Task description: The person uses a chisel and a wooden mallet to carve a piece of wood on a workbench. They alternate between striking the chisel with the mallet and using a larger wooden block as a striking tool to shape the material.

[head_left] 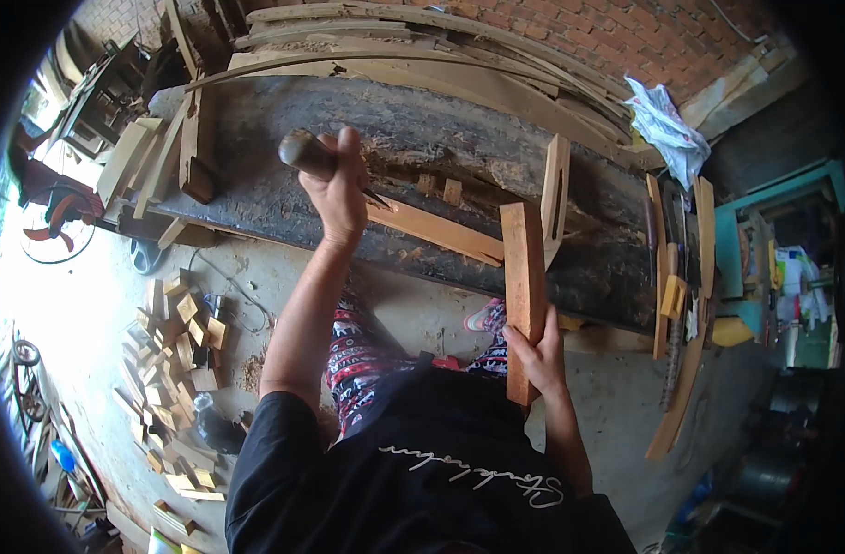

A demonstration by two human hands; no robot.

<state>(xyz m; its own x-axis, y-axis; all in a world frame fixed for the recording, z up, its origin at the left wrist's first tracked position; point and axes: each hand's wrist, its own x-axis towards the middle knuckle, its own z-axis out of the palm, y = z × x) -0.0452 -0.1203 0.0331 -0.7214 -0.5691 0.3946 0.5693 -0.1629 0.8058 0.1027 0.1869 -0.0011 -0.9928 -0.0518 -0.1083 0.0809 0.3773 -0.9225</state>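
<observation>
My left hand [335, 198] is raised over the dark workbench [284, 111], its fingers wrapped round the rounded handle of a tool [302, 150]; a thin pointed part of it shows to the right of the fist. That point is close to the left end of a light wooden strip [436, 231] lying on the bench. My right hand [538, 355] grips the lower part of a thick reddish wooden block [522, 277]. The block's upper end reaches over the bench, beside the strip's right end. A slotted wooden piece [555, 189] rests further right on the bench.
Wood offcuts [178, 346] are piled on the floor at left, near a fan [60, 222]. Long boards [422, 60] lie behind the bench, below a brick wall [616, 32]. A white plastic bag [667, 125] and several long wooden pieces and tools are at the right end.
</observation>
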